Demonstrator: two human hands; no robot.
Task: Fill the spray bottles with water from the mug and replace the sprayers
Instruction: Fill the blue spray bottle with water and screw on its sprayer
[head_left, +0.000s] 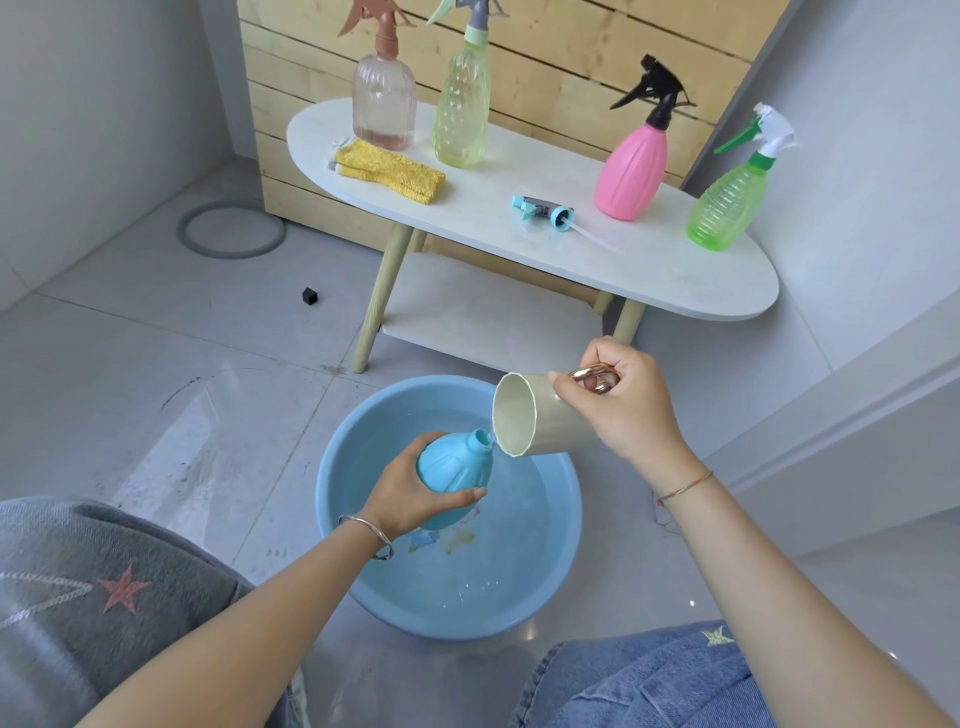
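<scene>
two hands are busy over a basin (457, 621) of water on the floor. the left hand (410, 493) grips a blue bottle (457, 467) round its belly, tilted, with the open neck pointing up and to the right. the right hand (623, 405) holds a mug (540, 415) by its gold handle, fingers curled through it. the mug is tipped on its side, its lip right at the bottle's neck, and both hang above the basin.

behind, on a white table (519, 171), a sprayer (545, 212) lies on its side with its tube pointing right, between a yellow cloth (389, 171) and a pink bottle (631, 171). three more bottles stand there with sprayers on: a clear bottle (384, 98) and a yellow-green bottle (462, 104) at the left end, a green bottle (727, 208) at the right end. a grey ring (231, 228) and a black cube (310, 296) lie on the floor left of the table.
</scene>
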